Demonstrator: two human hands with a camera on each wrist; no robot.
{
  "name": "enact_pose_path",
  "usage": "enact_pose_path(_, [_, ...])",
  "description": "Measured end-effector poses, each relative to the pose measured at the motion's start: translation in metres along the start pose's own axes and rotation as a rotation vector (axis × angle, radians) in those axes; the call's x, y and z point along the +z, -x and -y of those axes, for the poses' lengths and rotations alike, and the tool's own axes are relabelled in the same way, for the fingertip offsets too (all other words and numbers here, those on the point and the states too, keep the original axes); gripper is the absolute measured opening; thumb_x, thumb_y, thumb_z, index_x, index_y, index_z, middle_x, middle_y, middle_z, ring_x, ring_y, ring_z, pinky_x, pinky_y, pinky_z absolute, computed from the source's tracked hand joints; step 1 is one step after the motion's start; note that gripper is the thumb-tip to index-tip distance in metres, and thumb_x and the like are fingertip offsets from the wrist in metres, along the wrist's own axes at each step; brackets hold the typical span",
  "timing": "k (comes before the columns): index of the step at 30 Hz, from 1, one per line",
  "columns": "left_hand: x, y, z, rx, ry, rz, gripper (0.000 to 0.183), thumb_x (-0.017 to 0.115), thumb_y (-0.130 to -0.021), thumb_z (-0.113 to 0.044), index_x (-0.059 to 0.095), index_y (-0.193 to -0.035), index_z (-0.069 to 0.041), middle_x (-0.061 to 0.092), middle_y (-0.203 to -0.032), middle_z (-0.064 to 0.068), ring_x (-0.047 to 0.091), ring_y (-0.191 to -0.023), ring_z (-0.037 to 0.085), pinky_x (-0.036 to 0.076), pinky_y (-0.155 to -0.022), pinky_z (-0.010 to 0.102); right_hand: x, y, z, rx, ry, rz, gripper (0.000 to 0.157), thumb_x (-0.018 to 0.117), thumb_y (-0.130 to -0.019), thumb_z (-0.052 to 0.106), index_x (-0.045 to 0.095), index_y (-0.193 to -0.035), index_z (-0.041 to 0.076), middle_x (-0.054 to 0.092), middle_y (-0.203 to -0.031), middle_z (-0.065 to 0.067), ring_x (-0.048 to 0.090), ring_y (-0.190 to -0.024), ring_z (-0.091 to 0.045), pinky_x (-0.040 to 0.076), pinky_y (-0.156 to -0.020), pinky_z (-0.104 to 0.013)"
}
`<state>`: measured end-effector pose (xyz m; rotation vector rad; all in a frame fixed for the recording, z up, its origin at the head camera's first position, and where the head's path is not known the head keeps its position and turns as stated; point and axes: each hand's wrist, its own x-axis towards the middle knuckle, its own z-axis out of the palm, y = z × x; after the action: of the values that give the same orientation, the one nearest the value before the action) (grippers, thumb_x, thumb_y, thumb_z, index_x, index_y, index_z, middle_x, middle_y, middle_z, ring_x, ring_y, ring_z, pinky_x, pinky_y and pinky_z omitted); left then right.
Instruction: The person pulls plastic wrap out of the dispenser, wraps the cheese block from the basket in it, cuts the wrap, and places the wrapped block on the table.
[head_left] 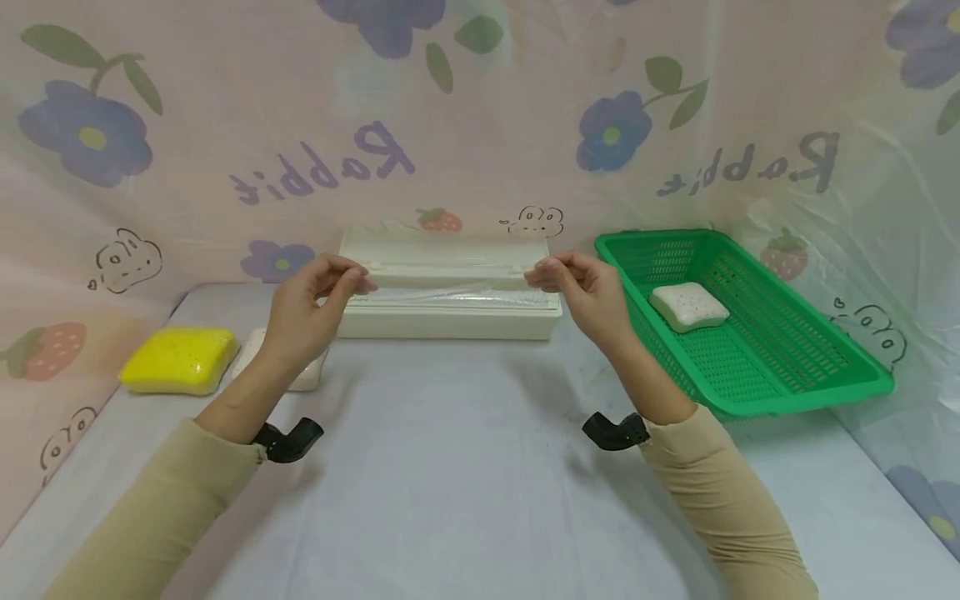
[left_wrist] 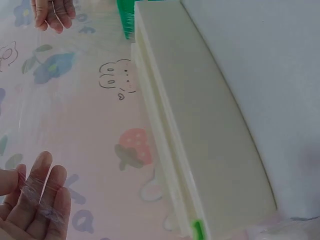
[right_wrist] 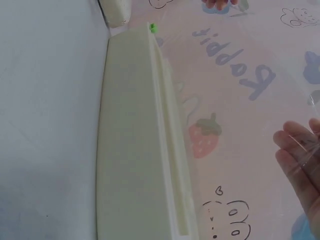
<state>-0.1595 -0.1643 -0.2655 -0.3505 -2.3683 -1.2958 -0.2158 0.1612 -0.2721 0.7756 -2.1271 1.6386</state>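
A cream cling film dispenser (head_left: pixel 450 326) stands at the far side of the table, its lid raised and a shiny roll showing inside. My left hand (head_left: pixel 306 310) pinches the clear film near the dispenser's left end. Near the right end, my right hand (head_left: pixel 590 298) pinches it too. The thin cling film (left_wrist: pixel 42 200) stretches between both hands above the dispenser and wrinkles across the left fingers. It also crosses the right fingers (right_wrist: pixel 300 150). A small green piece (right_wrist: pixel 153 28) sits at the dispenser's left end.
A yellow sponge-like block (head_left: pixel 178 360) lies at the left. Beside it, a white block (head_left: pixel 309 377) is partly hidden behind my left forearm. At the right, a green basket (head_left: pixel 810 350) holds a speckled white block (head_left: pixel 688 306). A patterned curtain (head_left: pixel 480 100) hangs behind the dispenser.
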Motion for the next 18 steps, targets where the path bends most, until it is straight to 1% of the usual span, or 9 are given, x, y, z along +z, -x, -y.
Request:
enact_pose_path(2, [-0.002,0.000,-0.003,0.008,0.004,-0.008,0.026,0.052,-0.099,-0.026,0.062,-0.107,-0.003,0.073,-0.096,0.008,0.061,-0.093,-0.003,0.048,-0.096,0.031,-0.001,0.000,0.004,-0.006,-0.017,-0.008,0.021,0.054,-0.097,0.007,0.063,-0.097,-0.012,0.068,-0.095,-0.030,0.071,-0.081,-0.005,0.057,-0.076,-0.025])
enact_pose_path(4, [-0.004,0.001,-0.006,0.024,0.019,-0.018,0.026,0.053,-0.099,-0.025,0.062,-0.106,-0.002,0.073,-0.095,0.008,0.061,-0.091,-0.005,0.048,-0.094,0.025,-0.001,0.000,0.007,-0.017,-0.031,-0.017,0.021,0.054,-0.097,0.007,0.064,-0.097,-0.012,0.070,-0.094,-0.026,0.071,-0.082,-0.007,0.057,-0.076,-0.026])
enact_pose_path(7, [-0.007,0.002,-0.012,0.050,0.041,-0.031,0.023,0.054,-0.099,-0.021,0.062,-0.105,0.000,0.073,-0.095,0.009,0.063,-0.088,-0.005,0.047,-0.092,0.017,-0.003,0.000,0.012,-0.030,-0.050,-0.028,0.021,0.054,-0.097,0.007,0.063,-0.097,-0.012,0.074,-0.092,-0.013,0.072,-0.082,-0.008,0.058,-0.075,-0.027])
enact_pose_path(9, [-0.009,0.002,-0.015,0.065,0.047,-0.041,0.022,0.055,-0.098,-0.019,0.063,-0.104,0.000,0.073,-0.094,0.008,0.063,-0.088,-0.004,0.046,-0.091,0.015,-0.003,0.000,0.014,-0.043,-0.071,-0.033,0.020,0.054,-0.097,0.006,0.063,-0.097,-0.013,0.075,-0.089,-0.002,0.072,-0.081,-0.009,0.058,-0.074,-0.027])
enact_pose_path(11, [-0.010,0.003,-0.019,0.073,0.056,-0.052,0.021,0.056,-0.098,-0.018,0.063,-0.104,0.000,0.073,-0.092,0.003,0.064,-0.087,-0.004,0.046,-0.091,0.014,-0.004,0.000,0.017,-0.065,-0.097,-0.037,0.020,0.054,-0.097,0.004,0.062,-0.097,-0.014,0.075,-0.088,0.005,0.072,-0.080,-0.010,0.058,-0.073,-0.027])
enact_pose_path(15, [-0.013,0.004,-0.028,0.091,0.084,-0.078,0.019,0.057,-0.097,-0.016,0.064,-0.102,0.001,0.069,-0.086,-0.014,0.065,-0.085,-0.002,0.047,-0.092,0.014,-0.005,-0.002,0.023,-0.115,-0.153,-0.050,0.019,0.054,-0.096,0.001,0.061,-0.097,-0.017,0.075,-0.087,0.006,0.072,-0.079,-0.012,0.058,-0.071,-0.027])
enact_pose_path(18, [-0.015,0.003,-0.034,0.114,0.112,-0.094,0.017,0.058,-0.096,-0.013,0.063,-0.102,0.003,0.067,-0.084,-0.020,0.065,-0.084,-0.001,0.047,-0.092,0.014,-0.005,-0.004,0.028,-0.130,-0.195,-0.065,0.018,0.054,-0.096,0.001,0.061,-0.095,-0.016,0.075,-0.086,0.003,0.073,-0.078,-0.014,0.058,-0.070,-0.027])
